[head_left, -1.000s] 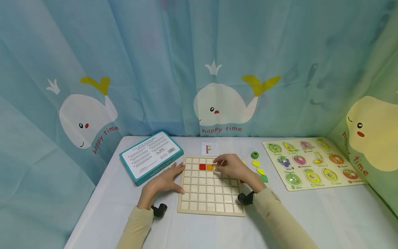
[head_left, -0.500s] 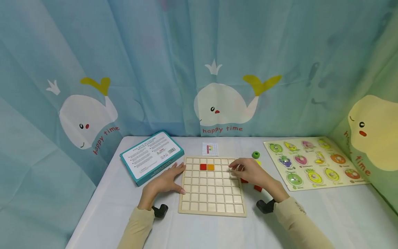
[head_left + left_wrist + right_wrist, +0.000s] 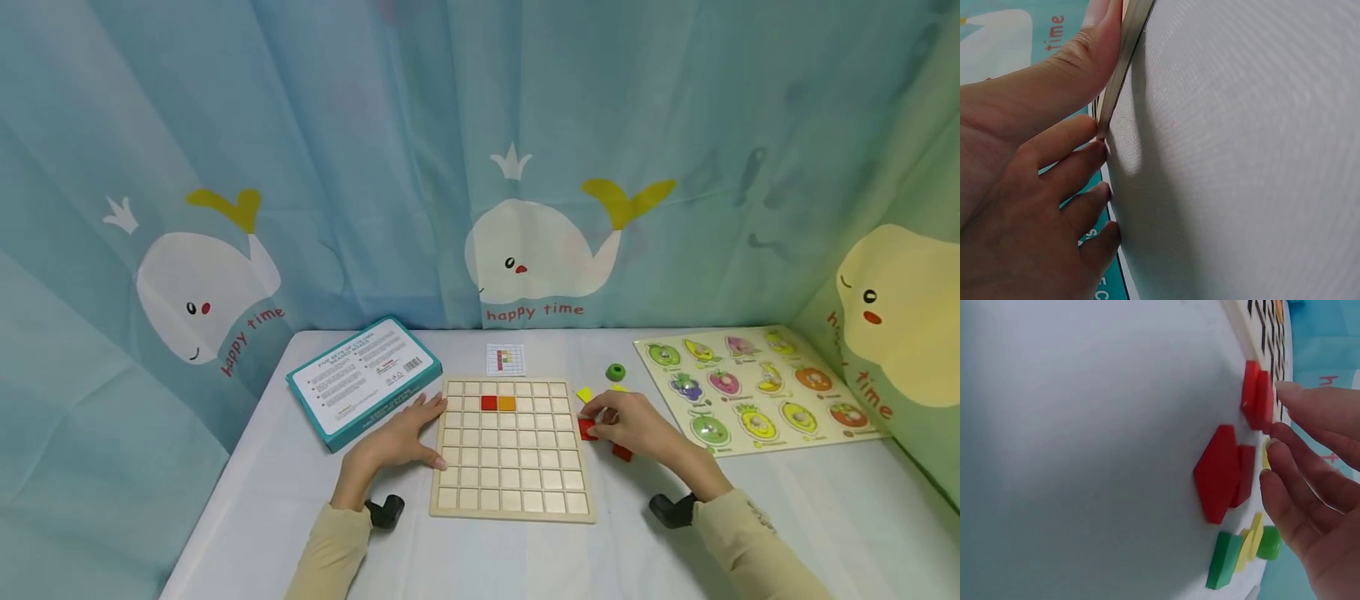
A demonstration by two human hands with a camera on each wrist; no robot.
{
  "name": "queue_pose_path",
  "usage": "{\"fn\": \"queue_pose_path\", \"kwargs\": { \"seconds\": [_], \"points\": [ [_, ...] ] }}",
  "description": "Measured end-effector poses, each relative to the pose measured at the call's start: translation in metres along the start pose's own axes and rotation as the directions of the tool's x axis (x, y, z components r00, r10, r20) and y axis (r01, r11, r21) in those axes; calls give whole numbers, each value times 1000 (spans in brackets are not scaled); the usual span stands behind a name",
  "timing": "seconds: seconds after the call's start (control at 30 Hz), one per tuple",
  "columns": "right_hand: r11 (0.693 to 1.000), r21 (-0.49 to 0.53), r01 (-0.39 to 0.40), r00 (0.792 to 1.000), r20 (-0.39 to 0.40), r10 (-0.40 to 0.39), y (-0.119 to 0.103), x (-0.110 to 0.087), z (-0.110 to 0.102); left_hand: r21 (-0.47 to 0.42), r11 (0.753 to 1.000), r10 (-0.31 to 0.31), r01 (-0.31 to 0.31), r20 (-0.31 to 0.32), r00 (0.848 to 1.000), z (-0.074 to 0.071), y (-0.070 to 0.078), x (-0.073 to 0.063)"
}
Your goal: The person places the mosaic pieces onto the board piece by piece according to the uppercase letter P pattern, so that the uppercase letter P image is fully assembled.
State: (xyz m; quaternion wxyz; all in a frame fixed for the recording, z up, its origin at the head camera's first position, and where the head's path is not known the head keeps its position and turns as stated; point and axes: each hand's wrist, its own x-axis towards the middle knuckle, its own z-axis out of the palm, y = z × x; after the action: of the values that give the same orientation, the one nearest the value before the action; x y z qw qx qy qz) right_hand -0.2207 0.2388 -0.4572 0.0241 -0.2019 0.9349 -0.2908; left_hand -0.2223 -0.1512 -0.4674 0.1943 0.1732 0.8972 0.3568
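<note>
A wooden grid board (image 3: 510, 477) lies on the table with a red tile (image 3: 489, 402) and an orange tile (image 3: 507, 403) in its second row. My left hand (image 3: 393, 433) rests along the board's left edge, thumb and fingers spread; its fingertips touch the board's side (image 3: 1124, 69) in the left wrist view. Beside the right edge, my right hand (image 3: 633, 425) reaches over loose red tiles (image 3: 587, 429). In the right wrist view its thumb and fingers stand apart close to two red tiles (image 3: 1257, 397), with nothing pinched between them. Two more red tiles (image 3: 1217, 475) lie nearby.
A small pattern card (image 3: 506, 360) lies behind the board. A teal box (image 3: 365, 379) stands at the left, and a fruit puzzle board (image 3: 757, 392) at the right. Yellow tiles (image 3: 1250, 540), a green tile (image 3: 1224, 559) and a green bead (image 3: 616, 372) lie around the right hand.
My right hand has moved right, away from the orange tile on the board to the loose red tiles. The orange tile stays in its cell. My left hand has kept its place.
</note>
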Motion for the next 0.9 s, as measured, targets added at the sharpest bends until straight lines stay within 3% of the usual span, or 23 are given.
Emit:
{"fn": "queue_pose_path", "kwargs": {
  "seconds": [0.47,0.9],
  "points": [
    [998,-5,-56,997,59,56,5,-1,2,5,1000,3,-2,-6,1000,0,-1,1],
    [999,-6,-36,999,37,36,10,-3,1,12,1000,-4,4,3,1000,0,1,0]
  ]
}}
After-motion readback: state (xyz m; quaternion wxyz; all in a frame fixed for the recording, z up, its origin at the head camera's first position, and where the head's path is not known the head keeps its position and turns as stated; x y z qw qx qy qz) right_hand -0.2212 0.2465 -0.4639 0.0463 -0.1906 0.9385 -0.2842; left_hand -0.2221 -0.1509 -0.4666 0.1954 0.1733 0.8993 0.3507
